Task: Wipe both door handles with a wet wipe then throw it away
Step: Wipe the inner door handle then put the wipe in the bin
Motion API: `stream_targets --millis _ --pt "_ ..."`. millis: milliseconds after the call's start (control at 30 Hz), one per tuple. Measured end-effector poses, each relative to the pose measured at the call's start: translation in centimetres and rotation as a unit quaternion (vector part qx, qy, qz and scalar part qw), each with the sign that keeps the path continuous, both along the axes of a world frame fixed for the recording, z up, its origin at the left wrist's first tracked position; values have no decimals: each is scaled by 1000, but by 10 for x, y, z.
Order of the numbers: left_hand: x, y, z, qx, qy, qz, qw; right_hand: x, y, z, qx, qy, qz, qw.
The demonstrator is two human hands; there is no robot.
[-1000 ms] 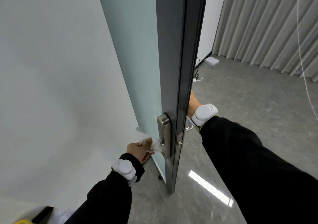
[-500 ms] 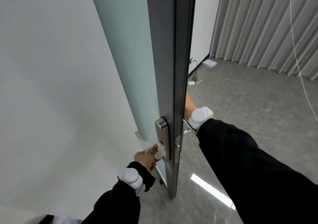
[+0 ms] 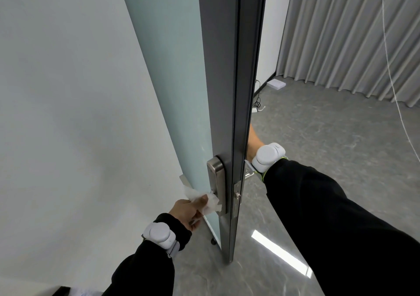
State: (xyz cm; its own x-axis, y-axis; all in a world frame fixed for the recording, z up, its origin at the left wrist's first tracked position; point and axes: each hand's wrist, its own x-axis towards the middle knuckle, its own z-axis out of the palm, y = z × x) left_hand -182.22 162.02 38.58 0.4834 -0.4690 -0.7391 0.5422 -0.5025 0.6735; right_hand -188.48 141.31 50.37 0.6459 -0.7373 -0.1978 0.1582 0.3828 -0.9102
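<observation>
Since the frame a second ago, your left hand (image 3: 187, 209) has slid in along the lever toward the steel lock plate (image 3: 217, 182), and the wet wipe (image 3: 210, 201) is now bunched right against that plate rather than out at the lever's free end. You are looking at the door (image 3: 227, 91) almost edge-on. Your left hand is closing its fingers (image 3: 202, 199) around the wipe, pressing it over the near-side handle, which the wipe is largely covering; a loose corner of the wipe is sticking up to the left. Your right hand (image 3: 251, 143) is reaching around the far side of the door, and the door's edge is hiding most of it, so you cannot tell whether it is gripping anything. A bit of the far-side handle (image 3: 248, 174) is showing just below your right wrist. Both black sleeves are ending in white wrist devices (image 3: 268, 157). Grey curtains (image 3: 352, 34) are hanging beyond the door.
</observation>
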Motion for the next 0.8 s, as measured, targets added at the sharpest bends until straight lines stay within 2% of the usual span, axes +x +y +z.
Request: stream_targets --millis 200,367,600,800 --pt "22 0 6 28 -1 -16 999 -3 1 0 34 -3 -1 999" --pt "40 -7 4 31 -42 -10 999 0 5 6 -13 19 -8 1000" --pt "60 -21 3 32 -91 32 995 -2 6 6 12 15 -16 1000" --pt "65 -24 4 23 -73 50 996 -5 2 2 9 19 -16 1000"
